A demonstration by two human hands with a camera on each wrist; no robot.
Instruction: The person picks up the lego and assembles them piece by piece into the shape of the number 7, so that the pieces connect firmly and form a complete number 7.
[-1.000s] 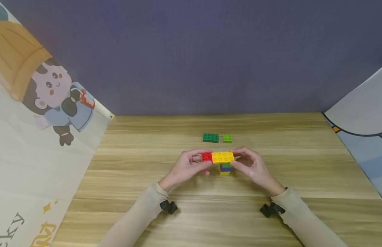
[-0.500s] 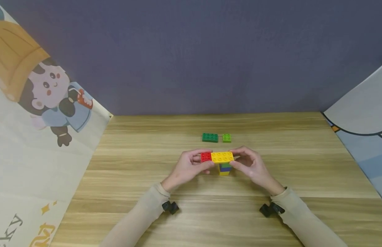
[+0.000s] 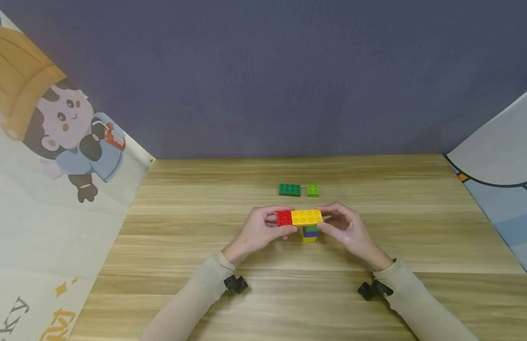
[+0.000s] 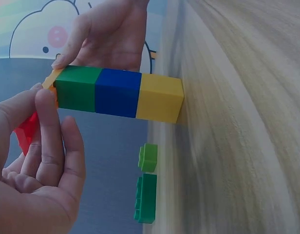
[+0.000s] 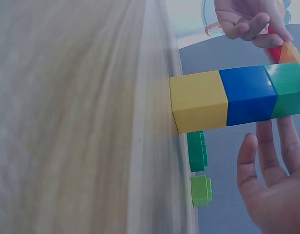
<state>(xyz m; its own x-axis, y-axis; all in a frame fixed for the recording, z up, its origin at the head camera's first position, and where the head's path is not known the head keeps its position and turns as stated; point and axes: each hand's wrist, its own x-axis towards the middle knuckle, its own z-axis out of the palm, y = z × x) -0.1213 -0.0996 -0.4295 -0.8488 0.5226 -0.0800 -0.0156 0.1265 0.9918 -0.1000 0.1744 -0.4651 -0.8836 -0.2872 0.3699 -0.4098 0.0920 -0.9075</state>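
Observation:
A column of green (image 4: 77, 87), blue (image 5: 247, 95) and yellow (image 5: 198, 102) toy bricks stands upright on the table. Across its top lies a long yellow brick (image 3: 307, 217) with studs facing up, its left part reaching out past the column. A red brick (image 3: 284, 218) adjoins its left end. My left hand (image 3: 261, 232) pinches the red brick, thumb at the front edge by the joint and fingers behind. My right hand (image 3: 346, 227) holds the right end of the long yellow brick between thumb and forefinger.
Behind the column, a dark green brick (image 3: 290, 190) and a smaller light green brick (image 3: 312, 191) lie on the wooden table (image 3: 195, 189). A dark back wall (image 3: 263, 85) and printed side panels (image 3: 41, 213) border the table.
My left thumb has slid slightly right along the front edge of the bricks. The column, the long yellow brick and my right hand hold nearly the same position.

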